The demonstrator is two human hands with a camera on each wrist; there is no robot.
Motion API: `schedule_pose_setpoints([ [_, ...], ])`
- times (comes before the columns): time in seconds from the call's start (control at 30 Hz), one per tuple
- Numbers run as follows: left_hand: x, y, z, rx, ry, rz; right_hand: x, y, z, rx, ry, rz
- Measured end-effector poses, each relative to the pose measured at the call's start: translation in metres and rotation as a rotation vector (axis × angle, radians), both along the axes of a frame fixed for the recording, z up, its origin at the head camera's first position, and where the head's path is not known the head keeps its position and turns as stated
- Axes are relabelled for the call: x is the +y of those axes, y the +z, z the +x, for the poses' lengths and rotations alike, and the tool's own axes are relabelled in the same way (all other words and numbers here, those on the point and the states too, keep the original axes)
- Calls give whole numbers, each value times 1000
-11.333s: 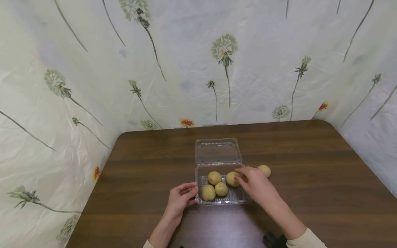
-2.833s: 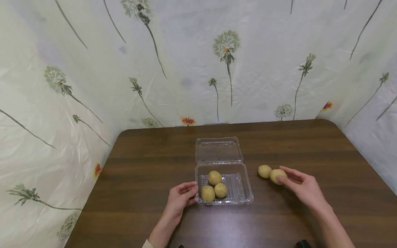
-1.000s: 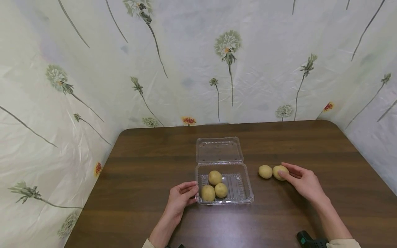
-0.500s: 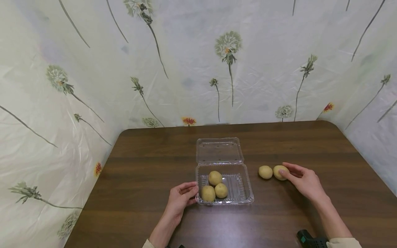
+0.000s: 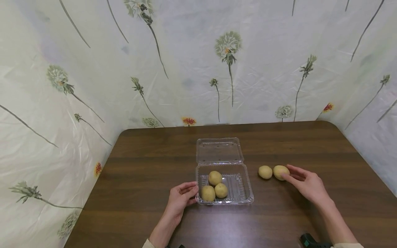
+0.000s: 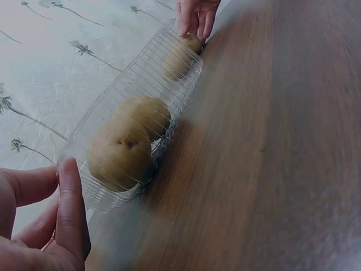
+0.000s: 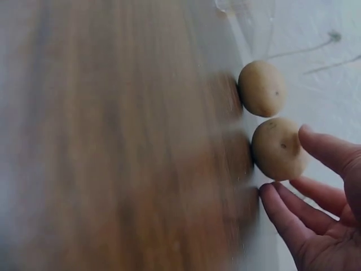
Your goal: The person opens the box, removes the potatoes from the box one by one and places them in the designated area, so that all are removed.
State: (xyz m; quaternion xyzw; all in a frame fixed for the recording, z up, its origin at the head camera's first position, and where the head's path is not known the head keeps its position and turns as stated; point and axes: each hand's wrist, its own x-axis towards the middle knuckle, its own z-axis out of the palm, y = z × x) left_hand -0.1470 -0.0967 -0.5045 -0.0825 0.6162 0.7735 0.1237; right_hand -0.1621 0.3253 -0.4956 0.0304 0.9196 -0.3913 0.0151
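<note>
My left hand [image 5: 181, 199] pinches the left rim of a hinged clear plastic container [image 5: 238, 201] whose lid [image 5: 218, 151] lies back. Inside sit a back potato [image 5: 215, 177], a front-left potato [image 5: 208, 193] and a front-right potato [image 5: 221, 190], grouped in the left part. To the right of the container, two more potatoes, a left one [image 5: 265, 172] and a right one [image 5: 280, 172], lie side by side on the table. Around the right side of the latter are my right hand's [image 5: 310, 186] loosely spread fingers; in the right wrist view the thumb [image 7: 324, 148] is at its edge and the lower fingers stand apart.
The brown wooden table [image 5: 155, 155] has rounded far corners. A flower-patterned plastic sheet [image 5: 186, 69] hangs behind it and along both sides. A black wrist device [image 5: 310, 241] is by the right sleeve.
Earlier the right hand held a potato in the container; that potato now lies on the table next to the other. The right hand has just loosened and drawn slightly rightward. The left hand stays put.
</note>
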Motion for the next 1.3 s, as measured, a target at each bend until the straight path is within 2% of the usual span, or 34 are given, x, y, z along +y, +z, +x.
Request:
schedule_pose_setpoints([
  [0.37, 0, 3, -1, -4, 9, 10, -1, 2, 18, 7, -20, 81],
  [0.6, 0, 5, -1, -2, 6, 0, -3, 5, 29, -33, -44, 92],
  [0.83, 0, 4, 0, -5, 7, -9, -7, 3, 33, -34, -13, 80],
  [1.0, 1, 4, 0, -4, 4, -5, -12, 6, 35, 3, 18, 78],
  [1.3, 1, 5, 1, -4, 1, -5, -27, 23, 38, 104, 59, 68],
])
